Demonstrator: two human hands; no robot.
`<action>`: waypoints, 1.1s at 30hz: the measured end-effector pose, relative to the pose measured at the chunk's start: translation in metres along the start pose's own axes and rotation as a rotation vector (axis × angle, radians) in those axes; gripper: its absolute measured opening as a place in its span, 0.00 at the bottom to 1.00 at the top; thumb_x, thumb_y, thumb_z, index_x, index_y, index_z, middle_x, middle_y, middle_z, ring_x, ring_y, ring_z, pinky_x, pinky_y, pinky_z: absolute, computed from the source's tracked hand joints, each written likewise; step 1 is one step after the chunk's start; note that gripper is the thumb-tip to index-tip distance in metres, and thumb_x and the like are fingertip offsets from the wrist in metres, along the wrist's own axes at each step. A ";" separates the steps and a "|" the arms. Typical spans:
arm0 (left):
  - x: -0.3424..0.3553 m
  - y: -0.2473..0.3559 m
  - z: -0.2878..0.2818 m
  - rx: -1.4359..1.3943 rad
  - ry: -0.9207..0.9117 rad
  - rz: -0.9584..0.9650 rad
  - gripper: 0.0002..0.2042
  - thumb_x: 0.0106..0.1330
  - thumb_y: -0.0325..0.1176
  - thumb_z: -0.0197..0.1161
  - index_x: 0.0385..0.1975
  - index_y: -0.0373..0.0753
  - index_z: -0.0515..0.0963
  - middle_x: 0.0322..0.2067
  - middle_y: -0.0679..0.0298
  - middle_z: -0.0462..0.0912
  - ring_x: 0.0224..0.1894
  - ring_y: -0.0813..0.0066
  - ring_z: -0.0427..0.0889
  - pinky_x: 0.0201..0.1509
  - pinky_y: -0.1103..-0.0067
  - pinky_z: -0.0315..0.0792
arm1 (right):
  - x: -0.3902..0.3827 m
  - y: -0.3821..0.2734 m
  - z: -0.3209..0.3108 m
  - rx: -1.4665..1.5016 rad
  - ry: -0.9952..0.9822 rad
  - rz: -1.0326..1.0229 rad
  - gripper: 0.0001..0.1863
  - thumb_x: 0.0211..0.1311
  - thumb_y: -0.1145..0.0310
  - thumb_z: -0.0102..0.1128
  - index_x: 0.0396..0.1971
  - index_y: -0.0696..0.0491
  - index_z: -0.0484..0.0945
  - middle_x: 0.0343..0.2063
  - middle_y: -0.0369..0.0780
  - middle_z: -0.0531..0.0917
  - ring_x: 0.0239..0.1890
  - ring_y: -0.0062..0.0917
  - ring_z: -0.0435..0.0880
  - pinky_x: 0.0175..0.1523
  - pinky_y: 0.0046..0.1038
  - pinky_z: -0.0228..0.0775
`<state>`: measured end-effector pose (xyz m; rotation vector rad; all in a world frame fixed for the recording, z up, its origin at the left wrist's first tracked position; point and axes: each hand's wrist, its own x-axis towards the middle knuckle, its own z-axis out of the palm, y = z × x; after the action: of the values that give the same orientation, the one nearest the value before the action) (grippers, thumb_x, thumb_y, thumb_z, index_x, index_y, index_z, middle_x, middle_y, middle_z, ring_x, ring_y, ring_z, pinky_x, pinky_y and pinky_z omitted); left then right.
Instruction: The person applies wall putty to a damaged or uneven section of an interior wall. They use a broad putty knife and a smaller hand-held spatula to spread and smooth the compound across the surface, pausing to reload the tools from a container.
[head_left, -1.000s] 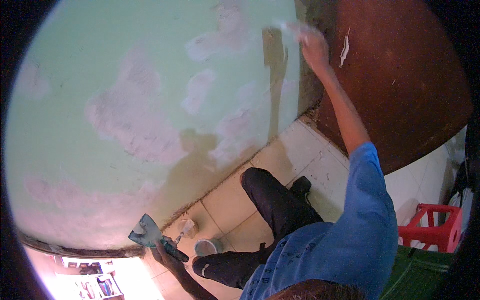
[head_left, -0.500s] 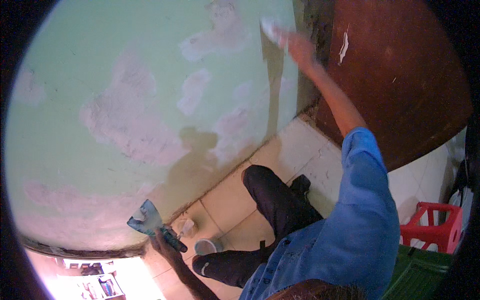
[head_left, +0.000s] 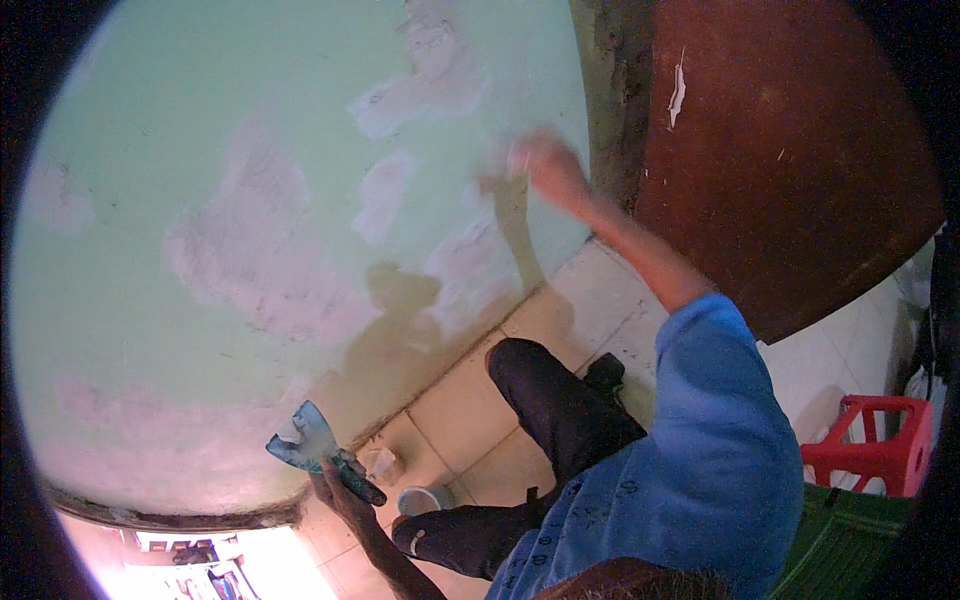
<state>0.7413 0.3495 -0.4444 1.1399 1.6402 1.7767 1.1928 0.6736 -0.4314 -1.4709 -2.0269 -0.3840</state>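
Note:
My left hand is closed round the dark handle of a broad putty knife, low and left in front of the wall. Pale putty lies on its bluish, flared blade. Higher up, my right hand is raised close to the green wall, its fingers curled and smeared by motion. Something whitish shows at those fingertips, too blurred to name. The wall carries several rough whitish-pink patches, and the shadow of my right arm falls on it just below the hand.
A small tub stands on the tiled floor by my bent leg, with a crumpled pale wrapper nearby. To the right are a brown door-like panel, a red plastic stool and a green woven surface. Bright light comes from the lower left.
My right hand has come down the wall and slightly left from near its upper right edge. My left hand stays low with the putty knife; the whole view has shifted a little.

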 end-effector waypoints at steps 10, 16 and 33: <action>-0.017 -0.007 -0.013 0.009 0.035 -0.076 0.13 0.71 0.40 0.55 0.39 0.35 0.73 0.21 0.62 0.77 0.18 0.78 0.74 0.19 0.83 0.67 | -0.001 0.074 0.005 0.119 0.200 0.240 0.21 0.56 0.81 0.50 0.49 0.49 0.79 0.44 0.48 0.80 0.51 0.44 0.76 0.56 0.46 0.67; -0.007 -0.035 -0.014 -0.021 0.046 -0.040 0.13 0.72 0.40 0.53 0.37 0.35 0.73 0.23 0.62 0.76 0.20 0.78 0.74 0.21 0.83 0.67 | -0.070 0.094 0.042 0.166 -0.064 0.127 0.21 0.58 0.80 0.48 0.48 0.45 0.81 0.44 0.49 0.80 0.52 0.42 0.76 0.58 0.45 0.65; -0.027 0.020 0.006 -0.088 -0.237 -0.185 0.12 0.73 0.37 0.50 0.41 0.34 0.72 0.26 0.61 0.79 0.23 0.77 0.76 0.24 0.82 0.69 | -0.096 -0.023 -0.052 1.734 -0.142 0.672 0.15 0.62 0.68 0.63 0.48 0.54 0.75 0.42 0.35 0.83 0.42 0.23 0.83 0.45 0.33 0.79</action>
<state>0.7647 0.3283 -0.4325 1.0755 1.4632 1.5195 1.2064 0.5637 -0.4478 -0.7840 -0.9812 1.4084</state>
